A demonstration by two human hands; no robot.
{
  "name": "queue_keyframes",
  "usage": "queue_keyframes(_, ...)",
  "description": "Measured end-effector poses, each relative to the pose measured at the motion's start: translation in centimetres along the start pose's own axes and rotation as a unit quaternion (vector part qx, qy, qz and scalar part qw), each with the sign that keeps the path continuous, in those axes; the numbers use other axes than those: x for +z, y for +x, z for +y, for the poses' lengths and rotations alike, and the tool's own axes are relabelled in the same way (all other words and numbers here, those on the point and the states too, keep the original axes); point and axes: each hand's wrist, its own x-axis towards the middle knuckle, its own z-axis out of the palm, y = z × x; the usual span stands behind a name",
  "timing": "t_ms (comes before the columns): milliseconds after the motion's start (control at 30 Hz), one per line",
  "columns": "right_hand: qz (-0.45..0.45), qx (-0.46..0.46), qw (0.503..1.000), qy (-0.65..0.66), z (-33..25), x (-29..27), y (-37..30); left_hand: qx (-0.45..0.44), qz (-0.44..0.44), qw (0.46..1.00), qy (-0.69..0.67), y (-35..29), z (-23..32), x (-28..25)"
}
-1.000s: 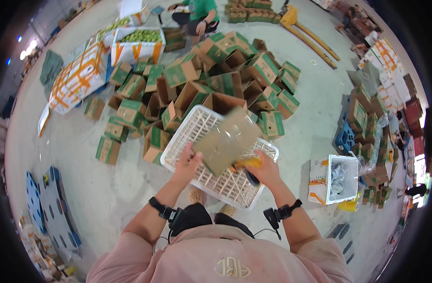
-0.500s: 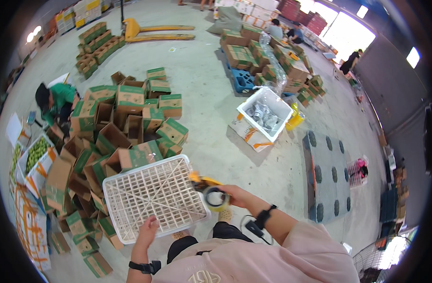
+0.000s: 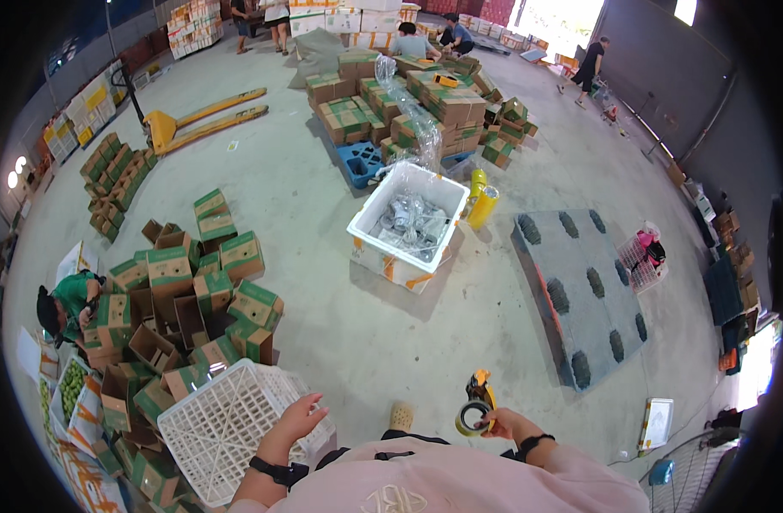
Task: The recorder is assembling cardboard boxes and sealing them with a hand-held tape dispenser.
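Note:
In my right hand [image 3: 509, 424] is a tape gun [image 3: 479, 389] with an orange-yellow frame and a roll of tape [image 3: 463, 421] on it. The fingers close round its near end, off to the right of my body. My left hand [image 3: 298, 418] holds nothing; its fingers stretch out over the side of a white plastic crate [image 3: 205, 421]. Whether the fingertips touch the crate, I cannot tell. The crate stands bottom up, its lattice base showing, against a heap of open green-and-brown cardboard boxes [image 3: 171, 270].
Ahead stands a white foam box [image 3: 453, 190] with clear plastic inside, yellow rolls [image 3: 484, 207] beside it. A grey pallet [image 3: 579, 299] lies right. Farther are stacked cartons [image 3: 443, 98] and a yellow pallet jack [image 3: 162, 128]. A person in green [image 3: 73, 295] crouches by the heap.
My view has swung to the right. The tape gun in my right hand has moved away from the crate, out to the right. My left hand stays by the crate, now at its right side.

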Motion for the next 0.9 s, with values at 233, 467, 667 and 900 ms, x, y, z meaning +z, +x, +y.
queue_keyframes(233, -0.077, -0.059, 0.975, 0.198, -3.8, 0.0, 0.5, 0.010, -0.050, 0.991, 0.122, 8.7, 3.3, -3.8)
queue_keyframes(467, -0.082, -0.082, 0.985, 0.128, -14.9, 7.1, 5.1, -0.081, 0.019, 0.993, 0.082, 14.3, 0.4, -11.3)
queue_keyframes(667, -0.063, -0.032, 0.994, 0.077, -24.2, 12.4, 12.6, -0.111, 0.031, 0.991, 0.067, 22.1, -2.4, -22.0)
queue_keyframes(900, 0.018, 0.020, 0.998, 0.062, -33.6, 17.0, 12.7, -0.022, -0.016, 0.996, 0.086, 35.3, 0.0, -34.5)
